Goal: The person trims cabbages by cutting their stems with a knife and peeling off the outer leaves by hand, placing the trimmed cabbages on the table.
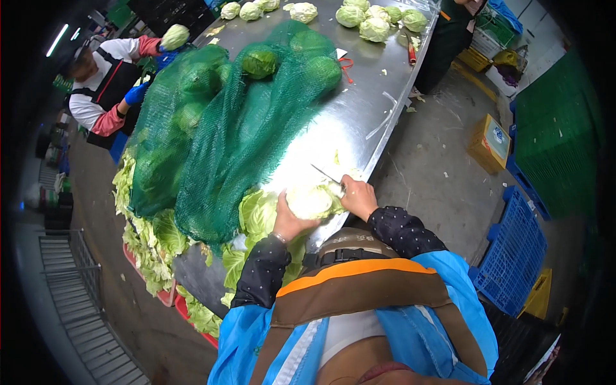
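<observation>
A pale green cabbage head [310,201] lies at the near edge of the steel table, in the bright glare. My left hand [289,219] grips its left side, thumb and fingers spread around it. In my right hand [358,196] is a knife [325,173], its blade pointing up and left over the table beside the cabbage. The knife's handle is mostly hidden by my fingers. Loose outer cabbage leaves [256,214] lie left of the cabbage and under my left wrist. Close beyond my left hand are green mesh sacks [240,130] with cabbages inside.
Trimmed cabbages [375,24] sit at the table's [358,113] far end, near a red-handled knife [412,53]. Red crates [180,308] of leaves stand lower left. Across the table, a person in blue gloves [137,91] holds a cabbage; another person [442,43] stands at the far right edge.
</observation>
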{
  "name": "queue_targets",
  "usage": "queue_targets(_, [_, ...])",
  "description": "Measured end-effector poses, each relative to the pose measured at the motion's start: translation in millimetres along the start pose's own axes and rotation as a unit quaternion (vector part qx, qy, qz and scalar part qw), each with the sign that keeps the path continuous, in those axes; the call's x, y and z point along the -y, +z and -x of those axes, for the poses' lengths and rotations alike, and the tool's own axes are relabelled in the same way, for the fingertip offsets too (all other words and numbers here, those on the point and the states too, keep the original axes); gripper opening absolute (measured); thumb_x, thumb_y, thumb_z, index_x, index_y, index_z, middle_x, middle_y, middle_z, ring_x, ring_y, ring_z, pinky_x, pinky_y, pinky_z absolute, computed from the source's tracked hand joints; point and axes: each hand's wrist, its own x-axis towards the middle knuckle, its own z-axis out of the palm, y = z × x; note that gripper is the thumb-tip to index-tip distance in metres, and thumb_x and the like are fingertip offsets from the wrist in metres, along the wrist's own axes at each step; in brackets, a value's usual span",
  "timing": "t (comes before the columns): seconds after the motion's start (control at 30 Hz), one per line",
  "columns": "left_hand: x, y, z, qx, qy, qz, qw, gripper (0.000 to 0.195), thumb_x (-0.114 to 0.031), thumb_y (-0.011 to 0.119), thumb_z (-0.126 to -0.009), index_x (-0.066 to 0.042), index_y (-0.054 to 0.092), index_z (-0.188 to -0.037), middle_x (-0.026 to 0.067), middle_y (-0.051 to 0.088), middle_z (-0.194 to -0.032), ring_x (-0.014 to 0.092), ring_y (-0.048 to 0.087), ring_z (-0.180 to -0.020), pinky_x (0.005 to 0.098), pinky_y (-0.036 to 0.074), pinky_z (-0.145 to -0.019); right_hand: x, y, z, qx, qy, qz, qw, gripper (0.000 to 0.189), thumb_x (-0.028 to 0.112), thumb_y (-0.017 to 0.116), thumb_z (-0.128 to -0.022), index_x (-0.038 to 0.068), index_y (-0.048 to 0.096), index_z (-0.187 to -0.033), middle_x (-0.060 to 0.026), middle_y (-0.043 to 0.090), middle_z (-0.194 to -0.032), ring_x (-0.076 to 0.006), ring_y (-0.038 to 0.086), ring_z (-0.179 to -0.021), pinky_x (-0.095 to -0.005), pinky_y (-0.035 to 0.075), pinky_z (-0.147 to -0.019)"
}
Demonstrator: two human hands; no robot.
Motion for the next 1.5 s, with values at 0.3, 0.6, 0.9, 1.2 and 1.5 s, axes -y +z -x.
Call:
queue_targets(0.3, [-1.2, 4.8, 2.3, -0.083, -0.073, -0.01, 0.994, 0.09, -0.028, 0.087, -0.058, 0.006, 0.034, -0.123, 0.0224, 0.046, -0.117, 0.027, 0.047, -0.111, 0.0354, 0.038, -0.097, -4.2, -0.8, -4.4, -0.06, 0.075, -0.067, 0.993, 0.023, 0.024, 0.064, -0.074, 0.007, 0.062, -0.089, -0.0195, 0.064, -0.077, -0.0386, 0.062, -0.076, -0.0445, 0.05, -0.07])
queue_targets(0.6, [-41.4, -9.6, -4.1, 0.143, 0.22, -0.279, 0.924, 0.078, -0.018, 0.085, -0.051, -0.004, 0.047, -0.117, 0.0152, 0.053, -0.116, 0.029, 0.053, -0.111, 0.0365, 0.044, -0.093, -0.1, -28.9, 10.6, -0.042, 0.05, -0.177, 0.982, 0.054, 0.037, 0.074, -0.072, 0.007, 0.056, -0.113, -0.0114, 0.061, -0.065, -0.0262, 0.062, -0.061, -0.035, 0.049, -0.061])
queue_targets(0.9, [19.5, 45.8, -2.9, -0.14, 0.043, -0.123, 0.982, 0.095, -0.034, 0.087, -0.05, 0.006, 0.042, -0.123, 0.0238, 0.052, -0.116, 0.036, 0.051, -0.108, 0.0398, 0.04, -0.094, 8.9, -19.3, -12.2, 0.054, 0.057, -0.292, 0.953, 0.054, 0.036, 0.077, -0.07, -0.004, 0.064, -0.105, -0.0135, 0.065, -0.075, -0.0147, 0.06, -0.066, -0.0281, 0.05, -0.064])
queue_targets(1.2, [-30.1, 45.4, -39.1, -0.003, -0.036, -0.233, 0.972, 0.102, -0.041, 0.086, -0.05, 0.007, 0.04, -0.128, 0.0246, 0.053, -0.118, 0.037, 0.047, -0.112, 0.0379, 0.039, -0.097, -18.6, -40.0, 5.5, 0.009, -0.032, -0.069, 0.997, 0.043, 0.036, 0.055, -0.088, 0.01, 0.052, -0.122, -0.0186, 0.063, -0.074, -0.0379, 0.062, -0.073, -0.0439, 0.047, -0.067])
queue_targets(1.5, [-34.8, 52.1, -31.2, 0.01, -0.041, -0.269, 0.962, 0.106, -0.038, 0.086, -0.051, 0.009, 0.034, -0.131, 0.0272, 0.051, -0.118, 0.038, 0.045, -0.112, 0.0383, 0.039, -0.096, -11.6, -45.3, 6.3, 0.005, 0.024, 0.008, 1.0, 0.038, 0.036, 0.045, -0.093, 0.009, 0.054, -0.119, -0.0245, 0.062, -0.078, -0.0419, 0.061, -0.079, -0.049, 0.048, -0.071])
